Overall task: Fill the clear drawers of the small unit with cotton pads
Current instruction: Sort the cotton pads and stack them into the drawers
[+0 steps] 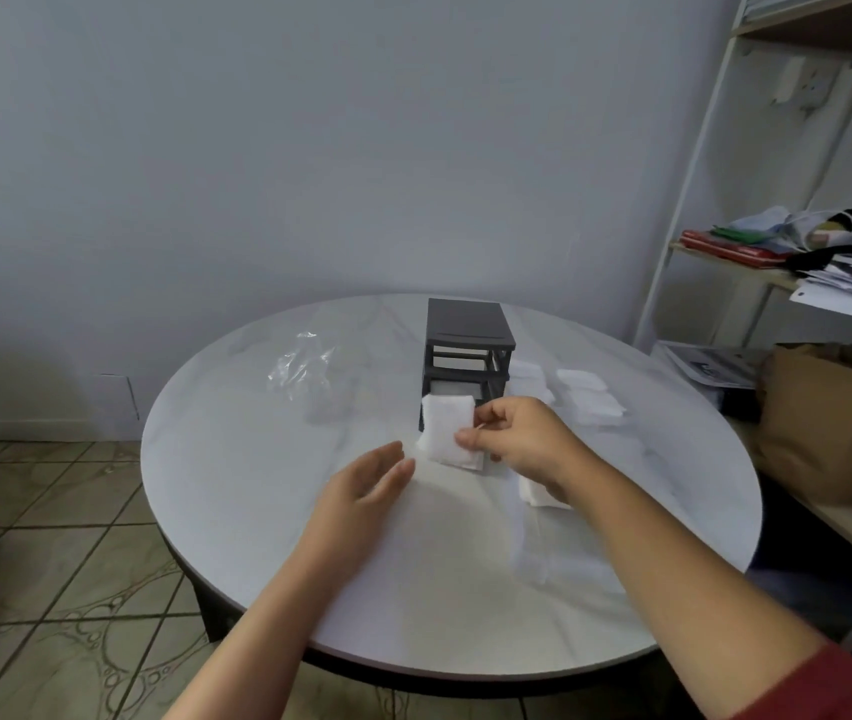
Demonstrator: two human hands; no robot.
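Observation:
A small dark grey drawer unit (468,330) stands near the middle of the round white table (268,491). My right hand (522,439) pinches a stack of white cotton pads (447,429) right in front of the unit's lower part. My left hand (367,485) hovers open just left of the pads, its fingers straight, touching nothing. More cotton pads (593,397) lie in rows to the right of the unit, and another pile of pads (538,493) sits under my right wrist. The drawers themselves are hard to make out.
A crumpled clear plastic bag (302,368) lies on the table left of the unit. At the right stands a white shelf (725,262) with papers and cloths, and a brown cardboard box (829,418) next to the table. Tiled floor lies to the left.

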